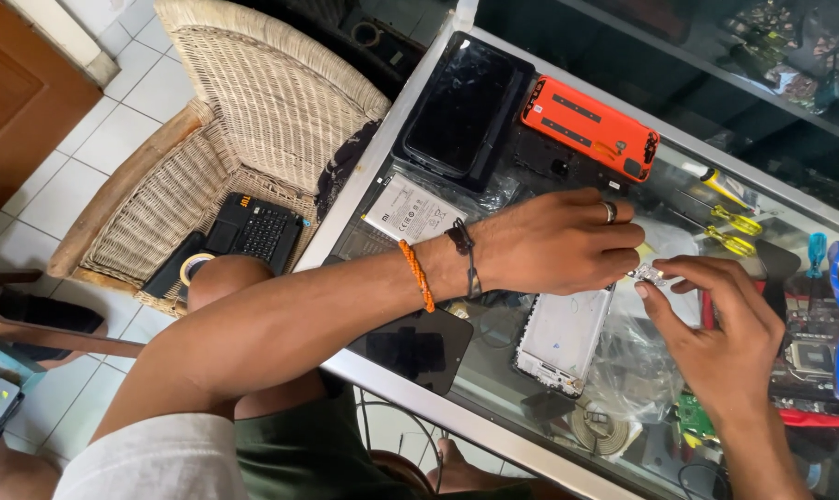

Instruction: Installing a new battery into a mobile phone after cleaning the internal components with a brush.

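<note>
small metal part [648,274], maybe bracket, pinched by both hands [558,243]

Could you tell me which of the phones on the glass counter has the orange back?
The orange phone at the counter's far edge, beside the black phone; the opened white one lies nearer, below the left hand.

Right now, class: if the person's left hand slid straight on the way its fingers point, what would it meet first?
The left hand points right, toward the right hand. First in line is the small silvery part pinched between both hands' fingertips, then the right hand's fingers. Depth is unclear, but they appear to touch it.
</note>
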